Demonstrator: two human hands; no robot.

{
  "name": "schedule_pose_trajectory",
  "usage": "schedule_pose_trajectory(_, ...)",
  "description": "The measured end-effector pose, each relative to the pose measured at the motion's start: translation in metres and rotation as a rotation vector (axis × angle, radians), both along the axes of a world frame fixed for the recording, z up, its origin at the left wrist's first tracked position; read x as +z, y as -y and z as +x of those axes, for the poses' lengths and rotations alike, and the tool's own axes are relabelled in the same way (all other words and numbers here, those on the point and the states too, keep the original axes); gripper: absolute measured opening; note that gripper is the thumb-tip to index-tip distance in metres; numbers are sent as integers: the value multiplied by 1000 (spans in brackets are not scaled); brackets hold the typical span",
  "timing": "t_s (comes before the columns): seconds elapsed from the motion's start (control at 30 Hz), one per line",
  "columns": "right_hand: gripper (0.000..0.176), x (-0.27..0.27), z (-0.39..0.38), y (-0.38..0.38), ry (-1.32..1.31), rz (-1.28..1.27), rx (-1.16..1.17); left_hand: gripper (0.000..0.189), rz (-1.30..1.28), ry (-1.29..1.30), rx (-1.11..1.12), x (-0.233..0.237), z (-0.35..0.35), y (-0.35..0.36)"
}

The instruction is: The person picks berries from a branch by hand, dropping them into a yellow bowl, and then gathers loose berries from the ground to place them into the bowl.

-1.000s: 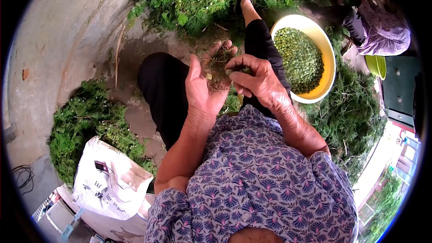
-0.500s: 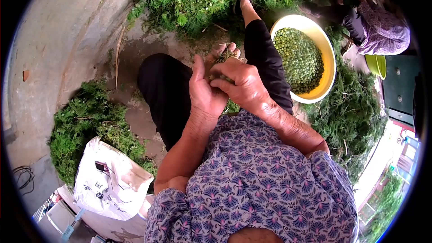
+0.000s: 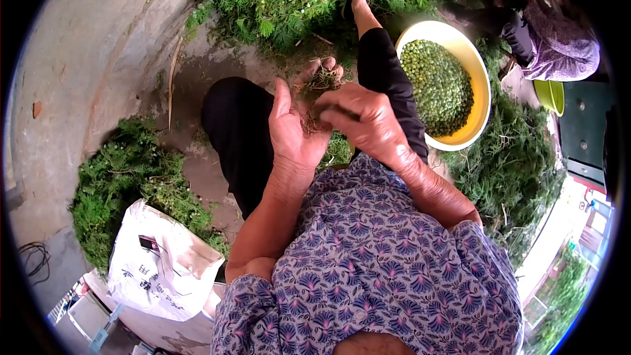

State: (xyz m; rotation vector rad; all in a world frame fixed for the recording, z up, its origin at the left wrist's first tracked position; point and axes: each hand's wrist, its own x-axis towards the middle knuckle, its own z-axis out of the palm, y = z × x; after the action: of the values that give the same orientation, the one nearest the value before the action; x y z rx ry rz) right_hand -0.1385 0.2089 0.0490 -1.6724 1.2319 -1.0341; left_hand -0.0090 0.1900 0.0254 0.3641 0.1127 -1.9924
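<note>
My left hand (image 3: 296, 133) is held palm up over my lap, cupped, with its fingertips curled at the far end. Dry plant scraps (image 3: 323, 80), a mix of brown and green bits, lie in its palm and fingers. Close above that palm is my right hand (image 3: 368, 121), its thumb and fingers bent together; whatever they pinch is hidden and a little blurred. To the right of my leg stands a yellow basin (image 3: 485, 95), partly filled with small round green berries (image 3: 435, 85).
Piles of green conifer sprigs lie ahead (image 3: 276, 0), at the left (image 3: 125, 177) and right (image 3: 506, 164). A white sack (image 3: 164, 263) with a small dark device is at lower left. Another person (image 3: 559, 46) sits at upper right beside a green basin (image 3: 551, 95).
My right hand has shifted slightly right, away from my left palm, exposing more of the scraps. My left hand has tipped slightly left and opened a bit.
</note>
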Motion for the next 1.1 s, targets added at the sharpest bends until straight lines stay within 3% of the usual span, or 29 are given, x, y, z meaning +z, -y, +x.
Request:
schedule_pose_trajectory(0.2,17,0,7,-3,-192,-88,20,57,-46,111,-8,-3,-3,-2)
schedule_pose_trajectory(0.3,15,1,4,-2,44,-68,-17,55,-70,16,-20,-3,-2,-3)
schedule_pose_trajectory(0.37,16,11,-6,-3,605,646,-33,57,-53,-61,-11,-8,-1,-1)
schedule_pose_trajectory(0.43,21,3,-19,-2,928,701,-41,58,-35,-139,-3,-14,1,-1)
schedule_pose_trajectory(0.5,21,-7,-33,-2,1065,639,-69,57,-11,-163,-12,-19,5,0)
schedule_pose_trajectory(0.57,22,-9,-51,-1,1019,605,-240,55,47,-29,40,-10,1,0)
schedule_pose_trajectory(0.7,17,-21,-105,0,971,534,-404,33,-29,13,-48,-22,12,3)
schedule_pose_trajectory(0.8,14,-43,-151,-5,1047,505,-541,29,7,210,-57,-35,18,2)
schedule_pose_trajectory(0.87,14,-56,-180,-13,1084,481,-589,26,-90,574,-47,-32,19,-3)
schedule_pose_trajectory(0.9,14,-63,-195,-17,1103,474,-620,26,-88,578,-52,-28,19,-4)
schedule_pose_trajectory(1.0,16,-88,-237,-31,1066,437,-715,40,-285,789,-320,-24,25,-7)
schedule_pose_trajectory(1.1,19,-105,-266,-44,1058,428,-860,35,-484,999,-421,-22,28,-10)
